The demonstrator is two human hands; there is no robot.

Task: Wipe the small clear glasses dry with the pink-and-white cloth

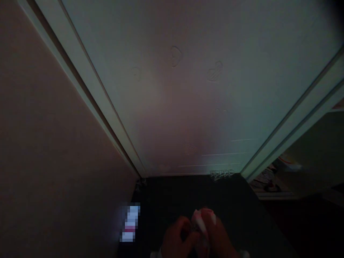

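Observation:
In dim light, both hands are together at the bottom of the view, above a dark surface (166,200). My left hand (178,238) has its fingers curled and pressed against a small pink and white item (199,219), which looks like soft cloth. My right hand (219,234) wraps round the same item from the other side. The fingers hide most of it, and its exact kind is too dark to tell. A lit, pixelated screen (130,224) lies to the left of my hands.
Upright behind the dark surface stands a pale panel (177,100) with faint heart shapes. A plain wall (59,150) rises on the left. Low on the right, a shelf (276,194) holds papers or other items. A clear, crinkled item (221,174) lies at the panel's foot.

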